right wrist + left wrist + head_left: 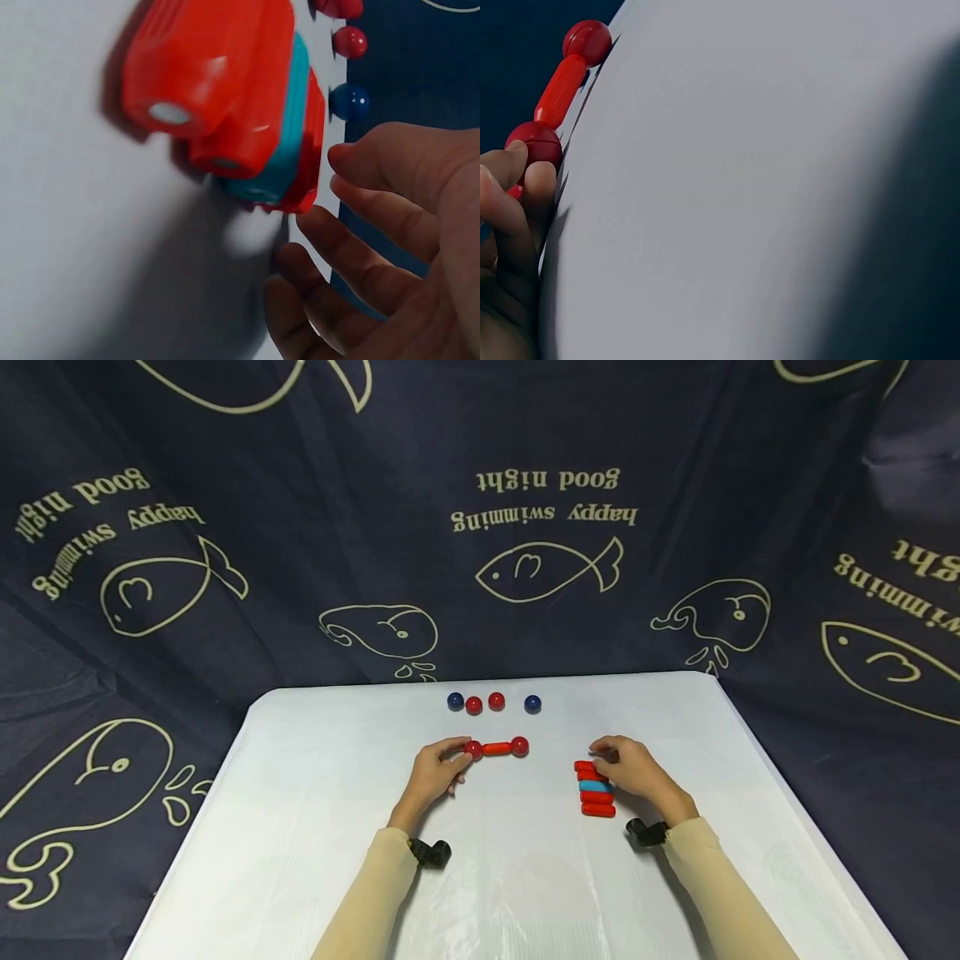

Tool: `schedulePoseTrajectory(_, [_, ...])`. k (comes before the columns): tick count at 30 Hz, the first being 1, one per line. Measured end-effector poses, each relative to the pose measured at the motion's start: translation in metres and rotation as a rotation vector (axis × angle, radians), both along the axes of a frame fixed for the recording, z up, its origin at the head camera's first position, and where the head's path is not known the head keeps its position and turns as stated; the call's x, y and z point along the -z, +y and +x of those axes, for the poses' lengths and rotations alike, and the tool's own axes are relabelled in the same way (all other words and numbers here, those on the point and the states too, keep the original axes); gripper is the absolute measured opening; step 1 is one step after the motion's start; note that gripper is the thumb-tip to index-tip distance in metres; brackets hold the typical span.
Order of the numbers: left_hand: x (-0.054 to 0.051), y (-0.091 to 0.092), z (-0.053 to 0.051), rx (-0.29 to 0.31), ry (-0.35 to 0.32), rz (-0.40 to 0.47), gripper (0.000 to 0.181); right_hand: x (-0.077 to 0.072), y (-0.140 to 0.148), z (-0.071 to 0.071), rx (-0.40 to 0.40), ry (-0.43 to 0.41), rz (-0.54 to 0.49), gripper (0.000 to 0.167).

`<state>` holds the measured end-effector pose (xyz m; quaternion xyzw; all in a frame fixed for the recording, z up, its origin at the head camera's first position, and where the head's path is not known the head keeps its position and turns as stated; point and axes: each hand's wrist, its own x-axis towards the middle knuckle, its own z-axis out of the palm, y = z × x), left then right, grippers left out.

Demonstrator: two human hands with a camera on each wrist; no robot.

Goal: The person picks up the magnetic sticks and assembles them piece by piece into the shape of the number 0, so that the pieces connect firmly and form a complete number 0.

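Head view: left hand [437,772] pinches red ball [473,750] left of the rod row [595,786]; right hand [637,768], fingers spread, could brush it askew

Watching remotely, I see the white tabletop [525,885] bright from the head, grey from both wrists; beside the right hand [633,770], a red rod [202,67] blurs above soft shadow.

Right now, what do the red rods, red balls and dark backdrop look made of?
Red rods: probably moulded plastic, semi-gloss, ridged sides; pale end discs might be metal.
Red balls: glossy, smooth, with a seam-like line; plastic or coated metal, can't tell.
Dark backdrop: likely fabric, mostly matte, since it hangs in soft creases.
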<state>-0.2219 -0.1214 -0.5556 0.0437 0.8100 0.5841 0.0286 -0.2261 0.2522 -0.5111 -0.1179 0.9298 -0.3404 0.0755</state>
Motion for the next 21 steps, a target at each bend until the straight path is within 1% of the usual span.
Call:
schedulePoseTrajectory(5, [-0.0005,-0.0005,0.0007,-0.008,-0.011,-0.004,0.033,0.0032,0.0037,0.0027,-0.012,0.006,0.01,0.025])
schedulePoseTrajectory(10, [-0.0017,-0.0001,0.001,-0.002,-0.002,-0.008,0.034,0.0043,0.0045,0.0039,-0.002,0.015,0.014,0.022])
schedulePoseTrajectory(15, [-0.0013,0.0009,0.0023,0.001,-0.002,-0.005,0.034,0.0055,0.0045,0.0043,0.003,0.007,0.016,0.02])
schedulePoseTrajectory(21, [0.0005,0.001,0.0025,-0.003,0.006,-0.01,0.033,0.0084,0.0053,0.0037,-0.005,0.016,0.008,0.018])
